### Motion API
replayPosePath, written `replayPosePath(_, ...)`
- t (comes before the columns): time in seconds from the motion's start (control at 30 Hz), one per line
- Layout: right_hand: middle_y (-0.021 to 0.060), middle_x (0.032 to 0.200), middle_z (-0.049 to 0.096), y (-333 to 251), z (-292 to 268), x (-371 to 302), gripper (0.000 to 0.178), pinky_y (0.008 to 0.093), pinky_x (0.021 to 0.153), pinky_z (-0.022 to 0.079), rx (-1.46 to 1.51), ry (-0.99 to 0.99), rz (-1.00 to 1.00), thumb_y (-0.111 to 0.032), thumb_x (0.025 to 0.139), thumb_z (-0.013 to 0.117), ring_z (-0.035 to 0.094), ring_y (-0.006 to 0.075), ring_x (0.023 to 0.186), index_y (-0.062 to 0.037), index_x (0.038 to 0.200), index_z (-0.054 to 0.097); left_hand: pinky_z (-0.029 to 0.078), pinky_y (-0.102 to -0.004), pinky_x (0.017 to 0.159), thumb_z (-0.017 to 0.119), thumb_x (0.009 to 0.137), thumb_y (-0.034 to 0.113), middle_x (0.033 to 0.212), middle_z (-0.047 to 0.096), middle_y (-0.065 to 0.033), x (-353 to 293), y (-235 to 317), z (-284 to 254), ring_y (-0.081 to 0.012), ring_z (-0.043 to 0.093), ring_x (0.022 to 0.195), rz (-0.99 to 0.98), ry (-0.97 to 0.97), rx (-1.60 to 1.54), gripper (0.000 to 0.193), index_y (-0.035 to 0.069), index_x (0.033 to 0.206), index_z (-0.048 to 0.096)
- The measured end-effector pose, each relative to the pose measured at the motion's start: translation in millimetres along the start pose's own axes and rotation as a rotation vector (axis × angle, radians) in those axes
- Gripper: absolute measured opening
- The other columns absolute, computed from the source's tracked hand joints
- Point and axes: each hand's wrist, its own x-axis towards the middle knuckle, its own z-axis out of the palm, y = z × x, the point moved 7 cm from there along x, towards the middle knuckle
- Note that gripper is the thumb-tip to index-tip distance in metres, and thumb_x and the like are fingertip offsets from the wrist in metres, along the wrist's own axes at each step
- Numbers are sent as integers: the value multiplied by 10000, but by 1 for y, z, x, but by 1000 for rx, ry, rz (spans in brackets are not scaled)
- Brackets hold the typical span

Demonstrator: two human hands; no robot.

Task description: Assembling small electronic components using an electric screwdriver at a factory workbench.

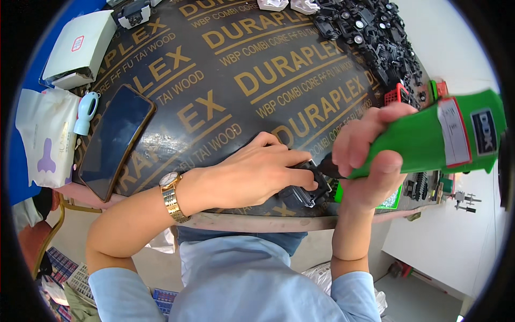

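Holding a small black vehicle part [295, 199] down by the near edge of the table [257, 223] with the left hand [268, 167], gold watch [171, 196] on that wrist. Got it right under and between the fingertips, with thumb and forefinger bent in and pressed onto its upper side, and with some dark body poking out toward the lap. Gripping a green power tool [416, 134] in the right hand [370, 147], fingers wrapped snugly around the front end, thumb on the near side. Pointing its black nose [329, 167] at the part from the right, super close, though can't tell whether touching or just beside.

Looks like mid-job on this one piece: already placed and steadied, tool lined up, but probably not finished. Can't make out any fasteners.

Just to the right, got a green tray [397, 199] partly hidden by the right wrist. Off left, a dark phone [115, 142], then a light blue gadget [86, 114] against a tissue pack [48, 139]. Further out, a red basket [393, 96], a white box [80, 45] and a big heap of black parts [386, 51]. Can't sort finished from waiting in there.
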Motion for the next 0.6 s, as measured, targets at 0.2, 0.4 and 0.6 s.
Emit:
replayPosePath(0.2, 92, 632, 565, -17, 9, -15, 542, 221, 490, 413, -296, -18, -195, -173, 743, 745, 505, 143, 499, 40, 1121, 419, 308, -352, 935, 510, 816, -15, 1216, 524, -66, 0, -2, 2, -206, 525, 965, -13, -46, -28, 356, 192, 1076, 636)
replayPosePath(0.4, 45, 646, 500, -18, 9, -12, 421, 258, 572, 399, -419, 127, -179, -232, 818, 634, 436, 98, 492, 56, 1068, 455, 315, -347, 928, 518, 813, -2, 1228, 511, -87, -2, 0, 6, -198, 520, 1030, -30, -73, 23, 379, 204, 1110, 631)
replayPosePath(0.6, 33, 634, 473, -32, -2, -16, 597, 255, 514, 393, -277, 112, -168, -423, 856, 542, 412, 108, 461, 42, 1194, 380, 351, -344, 890, 555, 808, 32, 1234, 503, -103, 0, 6, 10, -227, 539, 957, 3, -37, 127, 379, 222, 1128, 629)
